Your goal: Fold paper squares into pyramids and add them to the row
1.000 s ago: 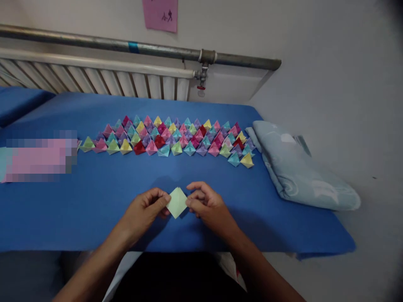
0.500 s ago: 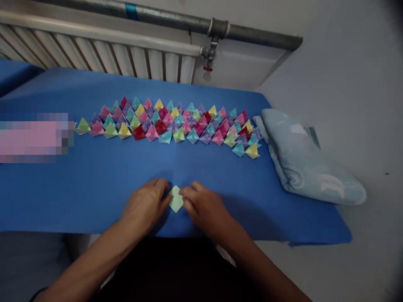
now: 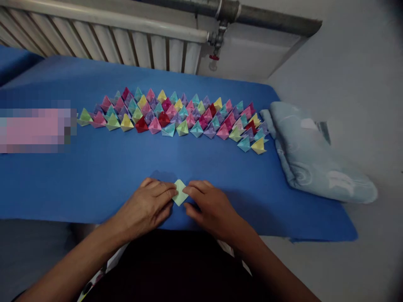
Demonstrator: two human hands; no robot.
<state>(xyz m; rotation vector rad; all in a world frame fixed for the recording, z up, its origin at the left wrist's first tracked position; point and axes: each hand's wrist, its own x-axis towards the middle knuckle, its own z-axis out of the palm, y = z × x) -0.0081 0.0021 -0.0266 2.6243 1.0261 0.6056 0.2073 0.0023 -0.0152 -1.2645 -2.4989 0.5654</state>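
A small light green square of folded paper (image 3: 180, 193) lies on the blue-covered surface close to its front edge, turned so one corner points toward me. My left hand (image 3: 153, 202) holds it down at its left side, the fingertips resting on the paper and the thumb tucked below. At the right corner, my right hand (image 3: 208, 204) presses with the index finger, its thumb a little lower beside the paper. Beyond both hands stand several rows of folded paper boats (image 3: 181, 128) in pink, red, yellow, green, blue and purple.
The blue cover (image 3: 110, 176) spreads over the work surface. A folded pale blue blanket (image 3: 315, 155) lies at the right by the wall. Behind are a white radiator (image 3: 141, 48) and a pipe with a red-handled valve (image 3: 214, 57). A blurred pinkish patch (image 3: 34, 130) sits at left.
My left fingers have shifted from the paper's left edge onto its face. The right thumb has moved off the paper's lower right side. The camera view has tilted slightly down.
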